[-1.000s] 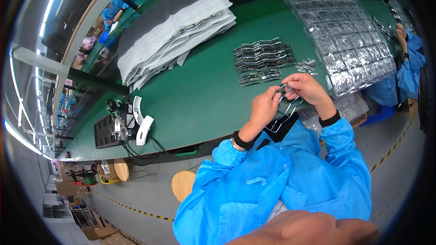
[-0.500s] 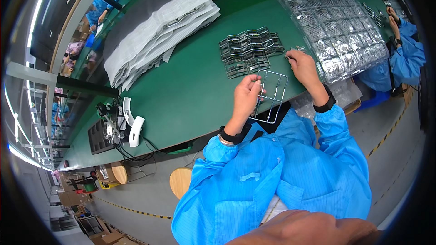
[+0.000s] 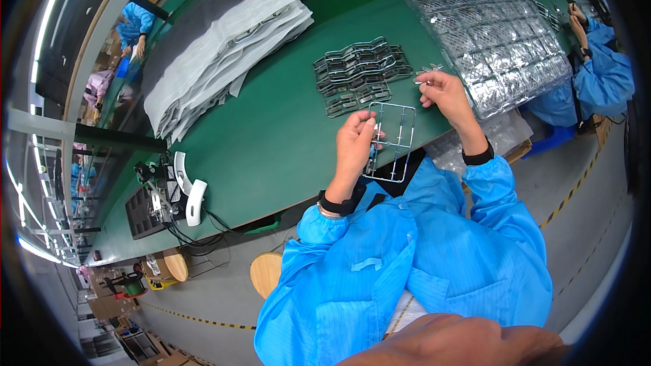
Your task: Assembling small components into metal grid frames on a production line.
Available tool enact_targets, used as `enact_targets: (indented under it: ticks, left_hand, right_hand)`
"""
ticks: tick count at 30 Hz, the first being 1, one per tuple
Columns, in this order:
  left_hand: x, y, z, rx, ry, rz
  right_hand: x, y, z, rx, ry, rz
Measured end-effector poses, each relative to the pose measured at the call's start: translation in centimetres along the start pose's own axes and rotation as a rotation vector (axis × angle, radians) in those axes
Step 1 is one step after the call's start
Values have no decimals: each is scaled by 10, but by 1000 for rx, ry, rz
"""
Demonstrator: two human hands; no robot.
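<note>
My left hand (image 3: 354, 146) grips the left side of a thin, silvery rectangular sprue frame (image 3: 411, 129) with crossbars, thumb on top. The frame is held up over the table's near edge. My right hand (image 3: 444, 97) is closed in a pinch, to the right of the frame. Whatever lies between its fingertips is too small to make out. Just beyond those fingertips is a small heap of silvery pieces (image 3: 434, 67). Stacked dark grey frames (image 3: 359, 71) of a like kind lie on the green table (image 3: 271, 142), past my left hand.
Clear plastic blister trays (image 3: 488, 41) are stacked at the right. White and grey sheets (image 3: 224, 47) are piled at the far left. A cabled device with white curved parts (image 3: 194, 203) stands at the left. A co-worker in a blue sleeve (image 3: 603, 71) works at far right.
The whole view has shifted slightly, moving the table's things leftward. My left hand has turned the sprue frame a little more upright. My right hand's fingers have curled more, still beside the small heap.
</note>
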State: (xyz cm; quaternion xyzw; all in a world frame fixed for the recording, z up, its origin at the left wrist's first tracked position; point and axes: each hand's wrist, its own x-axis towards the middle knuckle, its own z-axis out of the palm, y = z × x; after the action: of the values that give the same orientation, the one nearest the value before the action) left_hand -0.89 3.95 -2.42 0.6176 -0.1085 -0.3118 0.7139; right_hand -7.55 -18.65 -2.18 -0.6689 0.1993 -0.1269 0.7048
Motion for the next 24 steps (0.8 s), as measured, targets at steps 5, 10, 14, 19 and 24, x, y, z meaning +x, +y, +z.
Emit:
enact_targets:
  ticks: [5, 10, 14, 19, 24]
  left_hand:
    - [0, -2, -1, -2, -6, 2]
    - [0, -1, -1, 1, -8, 1]
    - [-1, 0, 1, 5, -3, -2]
    - [-1, -2, 4, 8, -15, -18]
    - [-3, 1, 4, 20, 26, -9]
  right_hand:
    - [-1, 1, 3, 175, 39, -12]
    - [-5, -3, 3, 381, -32, 16]
    - [-13, -11, 6, 370, -53, -40]
    - [-20, -17, 1, 417, -54, -27]
    - [-28, -13, -9, 497, -92, -50]
